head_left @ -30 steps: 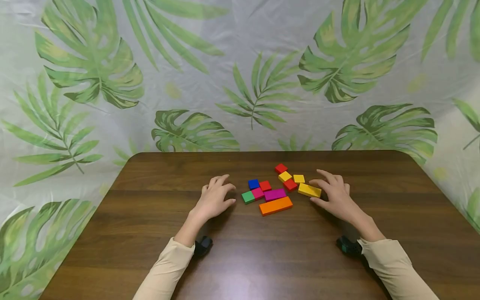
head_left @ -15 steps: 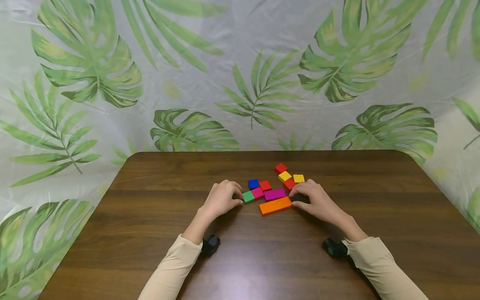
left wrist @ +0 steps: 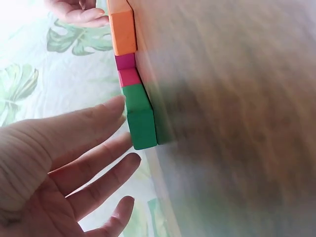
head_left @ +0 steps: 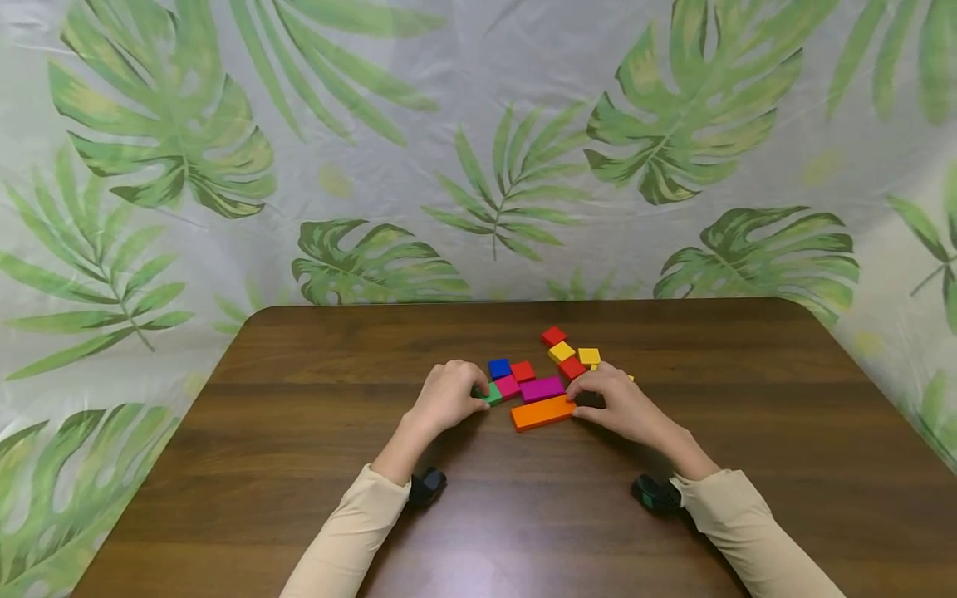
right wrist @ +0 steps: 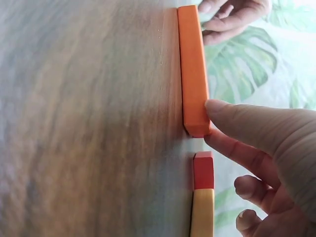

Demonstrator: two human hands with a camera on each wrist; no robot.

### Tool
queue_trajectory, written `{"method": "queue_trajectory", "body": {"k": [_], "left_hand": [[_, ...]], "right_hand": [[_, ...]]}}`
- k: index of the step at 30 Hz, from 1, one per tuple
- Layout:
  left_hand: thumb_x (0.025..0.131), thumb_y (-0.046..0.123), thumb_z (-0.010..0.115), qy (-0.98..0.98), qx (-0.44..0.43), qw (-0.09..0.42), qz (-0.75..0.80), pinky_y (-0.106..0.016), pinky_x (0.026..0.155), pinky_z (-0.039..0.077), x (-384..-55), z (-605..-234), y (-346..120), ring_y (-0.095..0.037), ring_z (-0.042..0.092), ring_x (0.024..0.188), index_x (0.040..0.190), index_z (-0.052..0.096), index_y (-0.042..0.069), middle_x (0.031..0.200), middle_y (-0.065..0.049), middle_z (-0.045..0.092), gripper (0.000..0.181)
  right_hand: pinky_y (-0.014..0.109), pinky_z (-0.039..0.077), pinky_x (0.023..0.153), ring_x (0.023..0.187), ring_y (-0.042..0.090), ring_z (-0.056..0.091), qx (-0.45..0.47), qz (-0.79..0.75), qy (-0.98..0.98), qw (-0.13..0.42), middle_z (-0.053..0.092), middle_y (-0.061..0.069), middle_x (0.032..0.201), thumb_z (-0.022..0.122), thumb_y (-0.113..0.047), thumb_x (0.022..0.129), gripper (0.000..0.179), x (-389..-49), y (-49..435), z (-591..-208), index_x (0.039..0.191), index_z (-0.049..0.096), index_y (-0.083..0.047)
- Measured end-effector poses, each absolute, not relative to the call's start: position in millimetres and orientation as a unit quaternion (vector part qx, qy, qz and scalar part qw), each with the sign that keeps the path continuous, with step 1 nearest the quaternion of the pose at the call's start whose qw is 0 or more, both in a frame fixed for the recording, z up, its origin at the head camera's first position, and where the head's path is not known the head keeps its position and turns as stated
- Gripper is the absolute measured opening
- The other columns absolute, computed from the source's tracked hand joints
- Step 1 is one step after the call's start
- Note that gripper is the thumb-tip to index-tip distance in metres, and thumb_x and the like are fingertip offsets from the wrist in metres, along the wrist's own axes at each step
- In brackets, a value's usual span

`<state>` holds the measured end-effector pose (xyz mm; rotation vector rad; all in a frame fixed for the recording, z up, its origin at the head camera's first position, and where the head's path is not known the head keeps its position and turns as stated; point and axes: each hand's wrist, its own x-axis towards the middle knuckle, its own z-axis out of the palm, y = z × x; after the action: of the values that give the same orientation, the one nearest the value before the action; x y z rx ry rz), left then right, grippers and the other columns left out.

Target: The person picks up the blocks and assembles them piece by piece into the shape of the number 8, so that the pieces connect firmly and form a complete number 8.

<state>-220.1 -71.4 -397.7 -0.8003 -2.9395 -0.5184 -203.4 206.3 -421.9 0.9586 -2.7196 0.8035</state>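
Observation:
My left hand (head_left: pixel 449 394) is at the left end of a cluster of coloured wooden blocks. Its thumb and index finger pinch the green block (left wrist: pixel 142 121), partly covered by the hand in the head view. Against the green one lies a pink block (head_left: pixel 507 386), with a blue block (head_left: pixel 499 369) and a red block (head_left: pixel 522 370) behind. My right hand (head_left: pixel 615 404) pinches the right end of the long orange block (head_left: pixel 540 413), thumb on the near side in the right wrist view. A magenta block (head_left: pixel 542 389) lies just behind the orange one.
Beyond the right hand lie red blocks (head_left: pixel 554 335) and yellow blocks (head_left: pixel 589 356); another yellow block is mostly hidden behind that hand. The brown wooden table (head_left: pixel 299 465) ends at a leaf-patterned cloth (head_left: pixel 516 124).
Both hands have moved inward: the left from beside the cluster to the green block, the right from the long yellow block to the orange block. The blocks keep their arrangement.

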Motion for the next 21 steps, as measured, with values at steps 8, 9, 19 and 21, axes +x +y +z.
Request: {"method": "queue_trajectory", "body": {"k": [8, 9, 19, 21], "left_hand": [[0.074, 0.019, 0.079, -0.951, -0.261, 0.03, -0.161, -0.037, 0.076, 0.05, -223, -398, -70, -0.021, 0.065, 0.086, 0.084, 0.076, 0.013, 0.089, -0.001, 0.073, 0.012], [0.074, 0.019, 0.079, -0.951, -0.263, 0.031, -0.161, -0.037, 0.076, 0.049, -223, -398, -70, -0.021, 0.065, 0.085, 0.083, 0.076, 0.013, 0.088, -0.001, 0.073, 0.012], [0.075, 0.018, 0.078, -0.945, -0.287, 0.015, -0.157, -0.034, 0.076, 0.049, -216, -396, -71, -0.02, 0.063, 0.083, 0.082, 0.076, 0.013, 0.086, 0.0, 0.073, 0.009], [0.076, 0.018, 0.078, -0.944, -0.289, 0.009, -0.161, -0.035, 0.079, 0.049, -214, -395, -71, -0.021, 0.063, 0.084, 0.083, 0.076, 0.013, 0.087, 0.0, 0.073, 0.009]], "right_hand": [[0.025, 0.036, 0.073, 0.08, 0.009, 0.048, 0.349, 0.254, -0.897, 0.097, 0.07, -0.006, 0.086, 0.08, -0.018, 0.072, 0.016, -203, 206, -422, 0.084, 0.07, -0.016], [0.025, 0.036, 0.073, 0.08, 0.008, 0.049, 0.351, 0.253, -0.896, 0.099, 0.07, -0.007, 0.085, 0.08, -0.018, 0.071, 0.016, -202, 206, -422, 0.084, 0.07, -0.016], [0.026, 0.044, 0.078, 0.085, 0.008, 0.055, 0.352, 0.259, -0.896, 0.083, 0.068, -0.009, 0.085, 0.079, -0.018, 0.072, 0.015, -191, 204, -423, 0.083, 0.069, -0.018], [0.025, 0.044, 0.076, 0.083, 0.008, 0.054, 0.354, 0.255, -0.895, 0.089, 0.068, -0.009, 0.084, 0.08, -0.018, 0.072, 0.015, -190, 203, -423, 0.083, 0.069, -0.018]]}}
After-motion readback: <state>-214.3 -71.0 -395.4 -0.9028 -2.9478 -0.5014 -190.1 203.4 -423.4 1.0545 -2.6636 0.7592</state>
